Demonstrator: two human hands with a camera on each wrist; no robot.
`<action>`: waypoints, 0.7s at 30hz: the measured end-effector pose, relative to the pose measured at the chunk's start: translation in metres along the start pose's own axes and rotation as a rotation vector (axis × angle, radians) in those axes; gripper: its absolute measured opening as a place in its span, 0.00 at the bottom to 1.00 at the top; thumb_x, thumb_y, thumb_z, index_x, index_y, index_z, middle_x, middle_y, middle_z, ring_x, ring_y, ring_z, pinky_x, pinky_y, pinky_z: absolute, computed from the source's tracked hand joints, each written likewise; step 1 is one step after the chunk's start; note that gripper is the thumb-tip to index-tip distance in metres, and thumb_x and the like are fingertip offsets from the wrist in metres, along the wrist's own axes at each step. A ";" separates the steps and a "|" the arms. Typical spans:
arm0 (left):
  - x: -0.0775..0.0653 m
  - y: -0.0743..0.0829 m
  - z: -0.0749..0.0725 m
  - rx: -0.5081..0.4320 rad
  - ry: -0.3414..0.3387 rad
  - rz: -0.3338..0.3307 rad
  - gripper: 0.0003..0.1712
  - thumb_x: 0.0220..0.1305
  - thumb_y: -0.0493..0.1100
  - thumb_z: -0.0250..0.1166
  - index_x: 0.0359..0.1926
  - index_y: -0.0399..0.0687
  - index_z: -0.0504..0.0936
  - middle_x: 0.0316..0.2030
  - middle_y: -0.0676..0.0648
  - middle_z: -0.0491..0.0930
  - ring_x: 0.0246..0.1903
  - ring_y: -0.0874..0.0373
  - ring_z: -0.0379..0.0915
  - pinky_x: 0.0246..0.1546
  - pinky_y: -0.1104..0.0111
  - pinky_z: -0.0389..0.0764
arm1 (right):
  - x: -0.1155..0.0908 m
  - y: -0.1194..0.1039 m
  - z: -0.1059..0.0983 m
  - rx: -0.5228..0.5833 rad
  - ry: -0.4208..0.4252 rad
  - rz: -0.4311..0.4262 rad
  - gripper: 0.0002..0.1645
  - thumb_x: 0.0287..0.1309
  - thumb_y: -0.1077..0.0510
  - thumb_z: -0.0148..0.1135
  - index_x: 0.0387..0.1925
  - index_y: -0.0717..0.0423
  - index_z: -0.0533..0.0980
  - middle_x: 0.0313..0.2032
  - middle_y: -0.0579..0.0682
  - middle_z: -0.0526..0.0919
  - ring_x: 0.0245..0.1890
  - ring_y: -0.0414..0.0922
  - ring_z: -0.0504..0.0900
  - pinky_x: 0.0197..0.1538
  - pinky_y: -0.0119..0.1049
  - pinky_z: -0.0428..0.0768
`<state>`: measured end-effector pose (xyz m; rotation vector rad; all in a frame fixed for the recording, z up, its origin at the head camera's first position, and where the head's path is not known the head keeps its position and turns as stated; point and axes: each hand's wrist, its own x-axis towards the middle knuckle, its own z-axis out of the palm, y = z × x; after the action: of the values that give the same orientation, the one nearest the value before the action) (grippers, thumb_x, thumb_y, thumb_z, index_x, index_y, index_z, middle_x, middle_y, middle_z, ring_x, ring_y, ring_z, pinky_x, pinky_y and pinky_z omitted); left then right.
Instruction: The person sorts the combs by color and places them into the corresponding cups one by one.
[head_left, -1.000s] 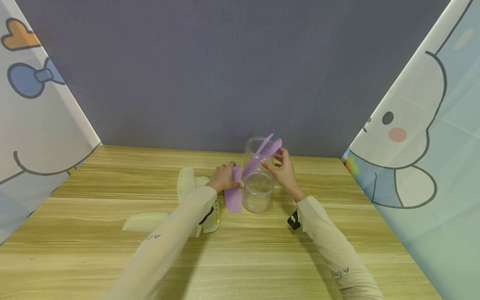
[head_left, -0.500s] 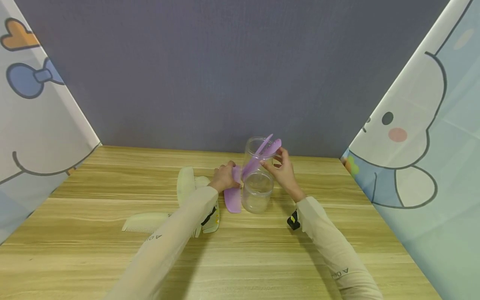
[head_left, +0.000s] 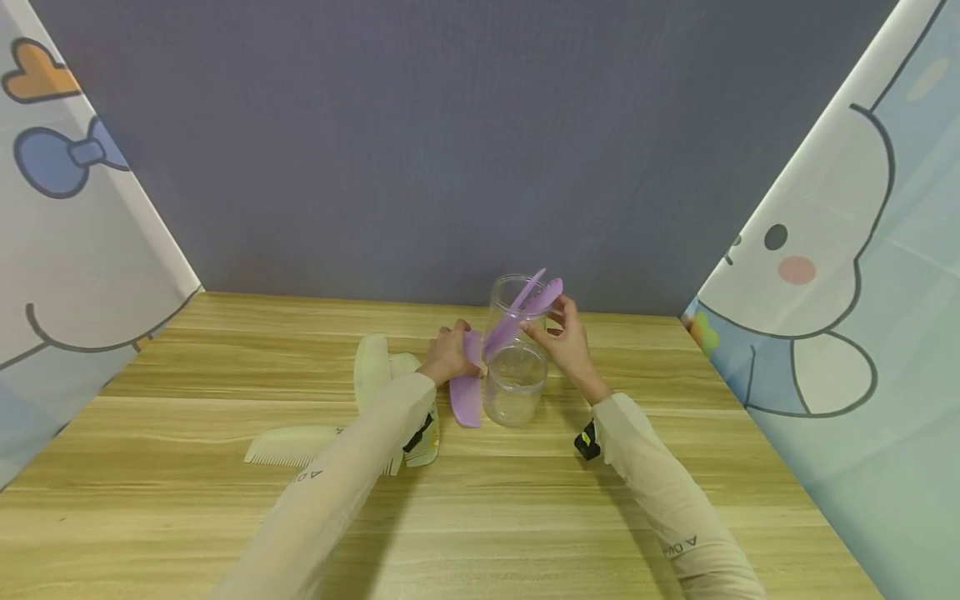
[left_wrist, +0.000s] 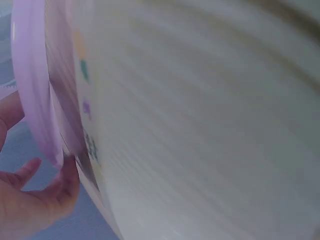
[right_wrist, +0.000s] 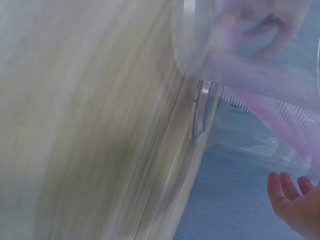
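Observation:
Two clear jars stand one behind the other in the head view. The rear jar [head_left: 498, 310] has two purple combs [head_left: 547, 295] leaning in it, their ends above the rim. My right hand [head_left: 566, 337] grips this jar near its rim, thumb in front and fingers round the far right side. The front jar [head_left: 514, 402] is just nearer to me. On its left, my left hand [head_left: 447, 354] holds another purple comb [head_left: 467, 402] by its far part. In the left wrist view this purple comb [left_wrist: 32, 85] stands on edge between thumb and fingers.
Several pale green combs [head_left: 370, 367] lie overlapping under the left forearm, one comb [head_left: 288, 443] pointing left. A small black object [head_left: 588, 442] is beside the right sleeve. A dark panel [head_left: 450, 167] rises behind the wooden table [head_left: 510, 517], with printed cartoon sheets at both sides.
The purple comb in my left hand has tilted slightly, and the teeth along its right edge show less. The right hand and both jars keep their places.

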<state>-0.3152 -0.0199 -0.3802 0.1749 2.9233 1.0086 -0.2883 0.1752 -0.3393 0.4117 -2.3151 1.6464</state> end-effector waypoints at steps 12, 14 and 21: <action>0.005 -0.004 -0.005 -0.100 0.053 0.072 0.43 0.35 0.28 0.70 0.57 0.36 0.64 0.49 0.31 0.73 0.50 0.40 0.70 0.52 0.56 0.75 | 0.004 0.010 0.000 0.013 0.003 -0.011 0.43 0.50 0.64 0.64 0.63 0.66 0.53 0.61 0.66 0.62 0.59 0.65 0.65 0.58 0.60 0.66; 0.005 -0.005 -0.008 -0.109 0.054 0.063 0.41 0.36 0.26 0.66 0.58 0.36 0.64 0.48 0.32 0.75 0.48 0.40 0.73 0.48 0.57 0.78 | 0.007 0.018 0.000 0.008 0.008 -0.011 0.43 0.50 0.63 0.65 0.64 0.64 0.53 0.61 0.65 0.63 0.59 0.64 0.65 0.57 0.59 0.67; 0.005 -0.006 -0.017 -0.182 0.053 0.049 0.35 0.43 0.25 0.58 0.58 0.34 0.64 0.45 0.33 0.77 0.43 0.43 0.77 0.39 0.62 0.82 | 0.012 0.034 0.001 -0.017 0.025 -0.017 0.43 0.50 0.58 0.66 0.63 0.59 0.55 0.60 0.60 0.65 0.58 0.59 0.67 0.56 0.55 0.70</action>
<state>-0.3219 -0.0346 -0.3701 0.2165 2.8654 1.2992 -0.3126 0.1841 -0.3648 0.4036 -2.2995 1.6132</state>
